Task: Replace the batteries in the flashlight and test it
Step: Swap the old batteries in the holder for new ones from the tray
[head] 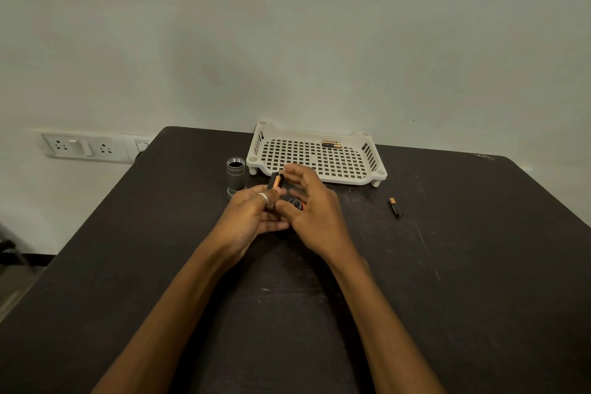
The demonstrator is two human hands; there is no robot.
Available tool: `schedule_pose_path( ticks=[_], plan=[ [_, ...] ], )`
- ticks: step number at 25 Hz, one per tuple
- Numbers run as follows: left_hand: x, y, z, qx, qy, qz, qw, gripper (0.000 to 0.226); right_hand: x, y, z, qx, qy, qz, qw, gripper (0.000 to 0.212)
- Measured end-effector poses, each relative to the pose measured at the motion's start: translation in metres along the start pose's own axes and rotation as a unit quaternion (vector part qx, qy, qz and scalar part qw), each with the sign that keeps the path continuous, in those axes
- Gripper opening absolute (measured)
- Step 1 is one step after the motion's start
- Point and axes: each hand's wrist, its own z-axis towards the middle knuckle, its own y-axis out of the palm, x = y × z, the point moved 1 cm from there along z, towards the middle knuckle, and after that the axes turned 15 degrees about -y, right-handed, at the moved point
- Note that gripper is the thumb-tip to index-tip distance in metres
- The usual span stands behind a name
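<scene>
My left hand (252,217), with a silver ring on one finger, grips a black battery holder (277,182) that has a copper-topped battery in it. My right hand (311,209) hovers just right of the holder with its fingers spread and curved, holding nothing that I can see. Between the hands a small black round cap (294,202) lies on the table. The flashlight body (236,175), a silver and black tube, stands upright and open-topped left of the hands. One loose battery (395,207) lies on the table to the right.
A white perforated tray (371,176) stands behind the hands on the dark table (447,281), with batteries (331,144) near its far wall. A wall socket panel (86,147) is at the left, past the table's edge.
</scene>
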Motion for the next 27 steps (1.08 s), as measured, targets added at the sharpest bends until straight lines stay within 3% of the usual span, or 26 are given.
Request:
schedule_pose_path(
  ticks=[9,13,17,19,22,27],
  plan=[
    [0.002,0.004,-0.003,0.004,-0.004,-0.022,1.0,0.022,-0.006,-0.004,-0.002,-0.008,0.007,0.004,1.0,0.062],
    [0.002,0.006,-0.003,0.013,-0.004,-0.018,1.0,0.024,-0.007,-0.008,0.0,0.004,-0.003,0.012,1.0,0.052],
    [0.004,0.01,-0.003,0.027,-0.015,0.002,1.0,0.029,0.003,-0.034,0.017,0.118,0.014,-0.129,0.985,0.036],
    [0.005,0.013,-0.003,0.027,-0.02,0.013,0.999,0.03,0.015,-0.052,0.038,0.124,0.033,-0.203,0.971,0.034],
    [0.006,0.015,-0.003,0.028,-0.023,0.021,0.999,0.03,0.036,-0.073,0.079,0.064,0.066,-0.291,0.952,0.039],
    [0.006,0.016,-0.002,0.032,-0.021,0.021,0.999,0.03,0.074,-0.073,0.122,-0.127,0.095,-0.401,0.902,0.04]
  ],
)
